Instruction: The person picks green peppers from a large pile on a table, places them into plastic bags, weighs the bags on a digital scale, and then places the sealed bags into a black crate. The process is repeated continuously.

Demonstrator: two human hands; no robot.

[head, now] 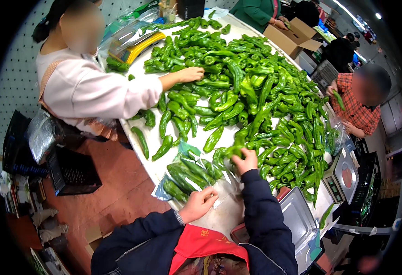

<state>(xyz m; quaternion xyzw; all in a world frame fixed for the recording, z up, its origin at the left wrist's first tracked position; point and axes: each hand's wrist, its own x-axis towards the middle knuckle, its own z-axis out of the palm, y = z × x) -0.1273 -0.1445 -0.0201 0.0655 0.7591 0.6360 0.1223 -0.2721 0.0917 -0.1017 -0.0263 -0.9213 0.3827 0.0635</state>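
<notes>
A clear plastic bag point(190, 172) partly filled with long green peppers lies on the white table point(218, 220) in front of me. My left hand point(198, 205) is at the bag's near edge, thumb and fingers pinching the film. To the right of the bag, my right hand point(246, 161) grips a green pepper point(235, 150), which is blurred and partly covered by my fingers. Past both hands spreads a large heap of loose green peppers point(256, 92), some touching the bag's far side.
At the left, a co-worker's hand point(191, 74) reaches into the heap beside a yellow scale point(137, 48). Another person's hand point(332, 88) holds a pepper at the right. Scales with metal trays point(299, 220) point(346, 175) stand on my right. A black crate point(73, 172) sits on the floor.
</notes>
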